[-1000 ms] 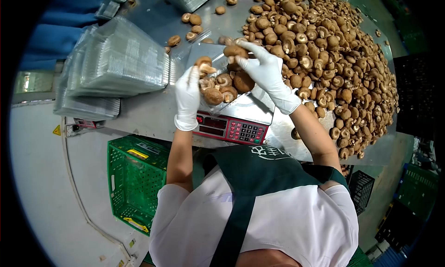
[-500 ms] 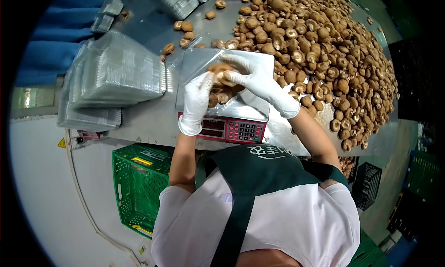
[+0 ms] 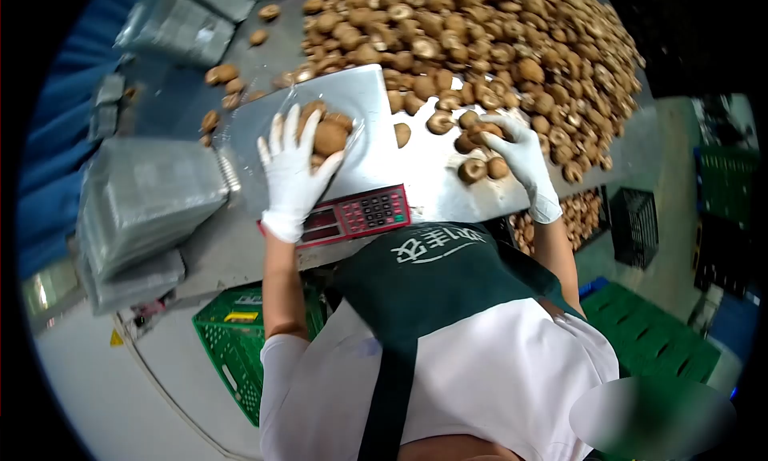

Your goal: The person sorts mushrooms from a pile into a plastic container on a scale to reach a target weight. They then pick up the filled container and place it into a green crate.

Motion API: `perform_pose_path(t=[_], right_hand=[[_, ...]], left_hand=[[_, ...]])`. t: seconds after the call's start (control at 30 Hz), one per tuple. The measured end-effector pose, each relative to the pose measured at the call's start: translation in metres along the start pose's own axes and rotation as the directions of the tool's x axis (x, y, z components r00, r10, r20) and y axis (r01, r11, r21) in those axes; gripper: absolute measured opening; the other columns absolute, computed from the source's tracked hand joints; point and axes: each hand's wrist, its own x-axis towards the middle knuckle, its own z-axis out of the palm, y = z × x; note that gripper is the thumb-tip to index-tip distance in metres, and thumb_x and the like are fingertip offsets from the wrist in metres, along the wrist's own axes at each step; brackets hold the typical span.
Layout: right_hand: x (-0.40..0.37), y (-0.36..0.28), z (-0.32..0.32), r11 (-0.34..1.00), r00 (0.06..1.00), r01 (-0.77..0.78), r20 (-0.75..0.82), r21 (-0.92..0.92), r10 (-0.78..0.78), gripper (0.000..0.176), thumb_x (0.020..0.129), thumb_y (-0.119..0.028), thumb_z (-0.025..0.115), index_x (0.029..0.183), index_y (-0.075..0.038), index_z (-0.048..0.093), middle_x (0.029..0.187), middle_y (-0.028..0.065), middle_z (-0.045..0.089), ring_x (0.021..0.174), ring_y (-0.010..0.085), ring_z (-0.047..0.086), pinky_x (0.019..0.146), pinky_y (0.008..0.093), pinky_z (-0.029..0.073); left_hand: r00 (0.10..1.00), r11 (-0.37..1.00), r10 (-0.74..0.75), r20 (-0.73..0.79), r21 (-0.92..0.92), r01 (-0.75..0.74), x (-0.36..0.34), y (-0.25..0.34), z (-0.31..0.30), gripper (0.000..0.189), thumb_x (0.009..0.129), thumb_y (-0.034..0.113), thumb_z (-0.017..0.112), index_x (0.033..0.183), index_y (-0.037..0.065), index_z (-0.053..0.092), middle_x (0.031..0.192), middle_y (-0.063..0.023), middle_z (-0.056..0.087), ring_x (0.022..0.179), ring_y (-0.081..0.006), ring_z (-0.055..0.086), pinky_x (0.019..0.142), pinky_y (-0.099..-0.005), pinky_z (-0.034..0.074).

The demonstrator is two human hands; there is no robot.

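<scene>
A digital scale (image 3: pixel 372 101) with a red keypad front stands on the metal table. On its plate, brown shiitake mushrooms (image 3: pixel 330 137) sit in a clear plastic tray (image 3: pixel 358 130). My left hand (image 3: pixel 292 173), in a white glove, lies over the tray's left side with fingers spread, touching the mushrooms. Off to the right, my gloved right hand (image 3: pixel 524 158) has its fingers curled round a shiitake mushroom (image 3: pixel 482 131) at the near edge of the pile. Two loose mushrooms (image 3: pixel 473 170) lie just below its fingertips.
A large heap of mushrooms (image 3: pixel 448 29) covers the back and right of the table. Stacked clear trays (image 3: pixel 148 193) stand at left, with more trays (image 3: pixel 180 25) behind. Several stray mushrooms (image 3: pixel 222 74) lie between. Below the table are a green crate (image 3: pixel 232 333) and a mushroom-filled crate (image 3: pixel 580 217).
My right hand has left the tray and moved right to the pile, closing on a mushroom. My left hand has opened out over the tray. The camera view has turned and shifted right.
</scene>
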Motion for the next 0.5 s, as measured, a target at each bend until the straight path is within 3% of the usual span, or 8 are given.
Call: perform_pose_path(t=[0.07, 0.1, 0.17, 0.23, 0.3, 0.37, 0.4, 0.5], right_hand=[[-0.035, 0.021, -0.041, 0.953, 0.970, -0.180, -0.206, -0.242, 0.131, 0.024, 0.084, -0.015, 0.067, 0.106, -0.004, 0.068, 0.091, 0.0095, 0.070, 0.082, 0.0115, 0.064, 0.074, 0.0260, 0.051], [-0.054, 0.029, -0.062, 0.919, 0.929, -0.321, -0.265, -0.230, 0.259, 0.025, 0.083, -0.019, 0.069, 0.103, -0.004, 0.068, 0.083, 0.0113, 0.070, 0.073, 0.0126, 0.065, 0.069, 0.0275, 0.052], [-0.089, 0.071, -0.104, 0.760, 0.860, -0.469, -0.429, -0.450, 0.277, 0.029, 0.079, -0.024, 0.070, 0.103, -0.007, 0.069, 0.083, 0.0135, 0.069, 0.071, 0.0195, 0.068, 0.068, 0.0310, 0.052], [-0.117, 0.106, -0.133, 0.527, 0.828, -0.554, -0.492, -0.645, 0.269, 0.040, 0.078, -0.026, 0.069, 0.114, -0.010, 0.064, 0.098, 0.0132, 0.069, 0.089, 0.0281, 0.066, 0.080, 0.0372, 0.051], [-0.128, 0.137, -0.140, 0.359, 0.863, -0.475, -0.504, -0.804, 0.012, 0.043, 0.078, -0.026, 0.069, 0.118, -0.012, 0.063, 0.104, 0.0130, 0.068, 0.092, 0.0284, 0.066, 0.083, 0.0365, 0.051], [-0.111, 0.110, -0.120, 0.641, 0.826, -0.493, -0.547, -0.588, 0.134, 0.041, 0.078, -0.025, 0.069, 0.116, -0.014, 0.064, 0.109, 0.0133, 0.066, 0.095, 0.0293, 0.065, 0.084, 0.0367, 0.051], [-0.102, 0.118, -0.109, 0.738, 0.849, -0.410, -0.519, -0.536, 0.094, 0.039, 0.078, -0.024, 0.070, 0.115, -0.014, 0.064, 0.106, 0.0137, 0.067, 0.093, 0.0283, 0.065, 0.085, 0.0359, 0.051], [-0.066, 0.084, -0.059, 0.822, 0.952, -0.168, -0.307, -0.544, -0.009, 0.032, 0.081, -0.021, 0.068, 0.112, -0.013, 0.065, 0.105, 0.0133, 0.066, 0.092, 0.0293, 0.065, 0.081, 0.0357, 0.052]], left_hand=[[0.991, 0.991, 0.121, 0.060, -0.058, -0.118, 0.000, -0.004, -0.004, 0.070, 0.075, 0.049, 0.068, 0.135, 0.021, 0.048, 0.146, -0.0094, 0.035, 0.135, -0.0358, 0.028, 0.107, -0.0607, 0.017], [0.980, 0.982, 0.178, 0.087, -0.075, -0.172, 0.000, -0.005, -0.007, 0.070, 0.074, 0.048, 0.069, 0.135, 0.020, 0.048, 0.146, -0.0092, 0.036, 0.135, -0.0356, 0.028, 0.108, -0.0601, 0.017], [0.966, 0.970, 0.234, 0.108, -0.100, -0.224, 0.002, -0.004, -0.012, 0.071, 0.073, 0.046, 0.070, 0.135, 0.020, 0.048, 0.145, -0.0088, 0.037, 0.135, -0.0352, 0.029, 0.109, -0.0581, 0.016], [0.955, 0.957, 0.270, 0.125, -0.143, -0.252, 0.007, -0.007, -0.013, 0.072, 0.071, 0.045, 0.071, 0.135, 0.021, 0.048, 0.145, -0.0087, 0.036, 0.135, -0.0352, 0.029, 0.110, -0.0575, 0.015], [0.951, 0.952, 0.284, 0.124, -0.152, -0.265, 0.010, -0.005, -0.016, 0.073, 0.071, 0.044, 0.072, 0.135, 0.019, 0.049, 0.145, -0.0099, 0.037, 0.135, -0.0357, 0.030, 0.110, -0.0555, 0.017], [0.948, 0.950, 0.291, 0.126, -0.158, -0.271, 0.011, -0.004, -0.017, 0.074, 0.070, 0.043, 0.073, 0.134, 0.018, 0.049, 0.144, -0.0110, 0.038, 0.135, -0.0362, 0.030, 0.111, -0.0536, 0.019], [0.963, 0.930, 0.265, 0.041, -0.273, -0.245, 0.011, -0.005, -0.017, 0.073, 0.070, 0.040, 0.074, 0.133, 0.015, 0.050, 0.143, -0.0122, 0.039, 0.134, -0.0362, 0.032, 0.110, -0.0507, 0.022], [0.989, 0.882, 0.058, -0.135, -0.457, -0.114, 0.006, -0.009, -0.023, 0.059, 0.076, 0.018, 0.074, 0.130, 0.008, 0.053, 0.140, -0.0131, 0.045, 0.130, -0.0294, 0.040, 0.108, -0.0392, 0.031]])
